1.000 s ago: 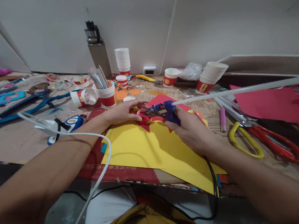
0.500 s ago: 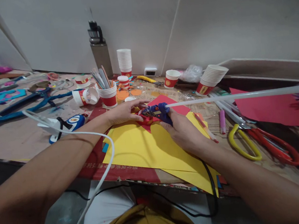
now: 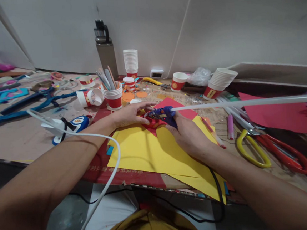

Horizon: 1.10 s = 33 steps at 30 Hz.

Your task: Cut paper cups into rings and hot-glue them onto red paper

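Observation:
My right hand (image 3: 190,135) is closed round a blue glue gun (image 3: 163,114), from whose back a long clear glue stick (image 3: 249,103) juts out to the right. The gun's nozzle points left at a small red paper piece (image 3: 151,122). My left hand (image 3: 130,114) lies flat with its fingers stretched out, pressing that red piece down. Both hands are over yellow paper sheets (image 3: 146,155) on the table. A black cord (image 3: 218,198) runs back from the gun under my right wrist.
A cup of sticks (image 3: 112,93), stacked paper cups (image 3: 131,62), a tilted cup stack (image 3: 219,80) and a metal bottle (image 3: 106,53) stand behind. Yellow scissors (image 3: 252,149) and red scissors (image 3: 286,153) lie right, by red paper (image 3: 279,113). A white cable (image 3: 103,151) crosses my left arm.
The view has shifted slightly. My right hand and the glue gun have edged a little left toward the red piece; the left hand keeps pressing it.

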Motion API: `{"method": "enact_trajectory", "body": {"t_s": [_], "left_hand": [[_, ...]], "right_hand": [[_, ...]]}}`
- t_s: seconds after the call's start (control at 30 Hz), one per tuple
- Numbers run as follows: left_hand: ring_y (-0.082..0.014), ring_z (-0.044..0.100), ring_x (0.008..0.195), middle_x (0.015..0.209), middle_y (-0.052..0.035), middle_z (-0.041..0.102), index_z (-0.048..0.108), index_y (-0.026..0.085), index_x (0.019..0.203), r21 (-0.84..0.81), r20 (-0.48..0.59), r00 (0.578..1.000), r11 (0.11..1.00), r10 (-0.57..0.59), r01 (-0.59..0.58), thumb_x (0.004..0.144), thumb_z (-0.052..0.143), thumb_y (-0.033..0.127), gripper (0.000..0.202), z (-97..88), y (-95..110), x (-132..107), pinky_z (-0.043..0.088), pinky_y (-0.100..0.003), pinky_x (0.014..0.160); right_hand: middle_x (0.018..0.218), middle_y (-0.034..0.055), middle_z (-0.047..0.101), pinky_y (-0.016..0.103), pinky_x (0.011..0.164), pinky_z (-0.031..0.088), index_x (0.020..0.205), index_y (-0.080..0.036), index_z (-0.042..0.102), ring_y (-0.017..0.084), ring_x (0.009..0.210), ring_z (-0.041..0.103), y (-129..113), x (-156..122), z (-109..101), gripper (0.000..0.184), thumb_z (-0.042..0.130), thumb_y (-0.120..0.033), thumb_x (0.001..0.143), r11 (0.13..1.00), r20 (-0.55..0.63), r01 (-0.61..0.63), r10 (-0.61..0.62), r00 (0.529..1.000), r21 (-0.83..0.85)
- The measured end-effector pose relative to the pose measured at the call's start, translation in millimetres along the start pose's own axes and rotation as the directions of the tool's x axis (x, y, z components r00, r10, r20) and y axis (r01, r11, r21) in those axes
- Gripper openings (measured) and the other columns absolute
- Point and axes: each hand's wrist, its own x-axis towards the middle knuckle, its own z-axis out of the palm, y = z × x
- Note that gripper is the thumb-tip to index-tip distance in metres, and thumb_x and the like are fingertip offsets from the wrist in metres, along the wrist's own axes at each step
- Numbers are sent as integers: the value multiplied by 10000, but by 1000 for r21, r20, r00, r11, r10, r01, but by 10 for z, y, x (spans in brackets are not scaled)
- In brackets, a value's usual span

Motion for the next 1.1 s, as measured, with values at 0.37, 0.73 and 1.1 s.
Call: {"method": "enact_trajectory", "body": {"t_s": [0.37,0.73,1.1], "left_hand": [[-193,570,1188,1286,-79,625,395,230,1443,21,7,1000,1000,10,-10,742,730,282,779,-14,-18,14,413,-339,1030],[-189,590,1143,1265,-84,633,356,228,1461,1,5,1000,1000,-3,3,725,726,271,825,-5,20,18,402,-359,1025],[-191,579,1188,1298,-102,619,340,234,1470,-35,17,1000,999,15,-14,722,739,253,848,-11,-12,23,425,-335,1007]], "right_hand": [[1108,151,690,345,788,481,1235,-157,522,282,988,656,-6,-20,-25,338,477,-287,926,1000,2,-8,8,1000,-2],[1156,173,663,373,820,470,1219,-138,538,298,997,641,-9,-14,2,331,464,-282,931,1000,13,7,-7,1000,-15],[1107,149,690,348,726,479,1166,-174,552,287,945,654,43,-50,-58,296,484,-323,919,997,11,-24,23,1000,69]]}}
